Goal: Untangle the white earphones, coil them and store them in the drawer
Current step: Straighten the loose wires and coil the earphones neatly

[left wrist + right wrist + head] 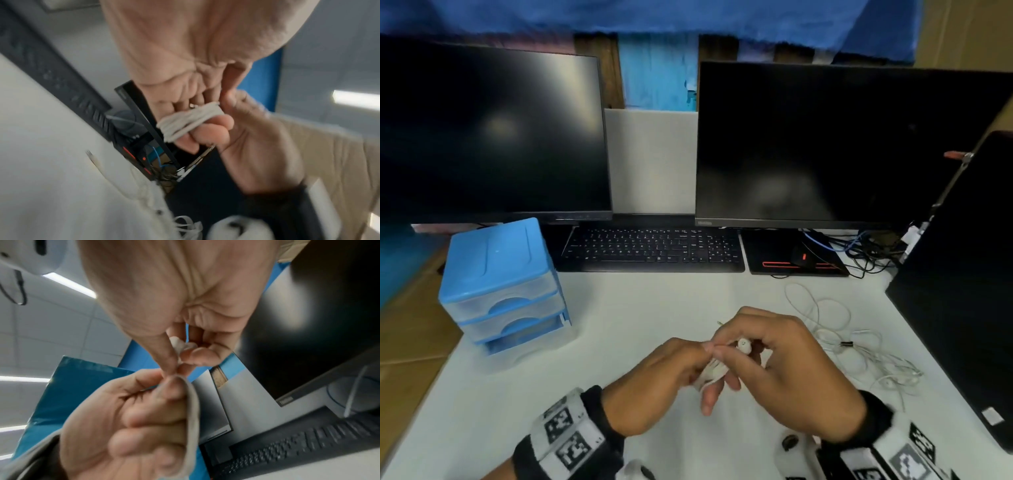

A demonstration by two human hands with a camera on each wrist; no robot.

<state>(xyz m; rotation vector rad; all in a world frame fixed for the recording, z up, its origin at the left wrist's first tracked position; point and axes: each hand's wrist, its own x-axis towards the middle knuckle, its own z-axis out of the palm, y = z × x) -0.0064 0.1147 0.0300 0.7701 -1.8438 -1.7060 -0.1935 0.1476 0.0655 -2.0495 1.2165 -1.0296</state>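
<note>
Over the middle of the white desk (619,335), both hands meet around the white earphones (714,373), which form a small coil. My left hand (664,377) holds the coil (189,121), with the cable loop (193,410) running over its curled fingers. My right hand (784,359) pinches an earbud (743,344) between thumb and forefinger, seen close up as the earbud (180,344) in the right wrist view. The blue drawer unit (503,291) stands at the left of the desk, its three translucent drawers pushed in.
A loose tangle of white cables (859,349) lies on the desk to the right of my hands. Behind are a black keyboard (654,248), a mouse on its pad (801,257) and two dark monitors. A black panel (962,291) stands along the right edge.
</note>
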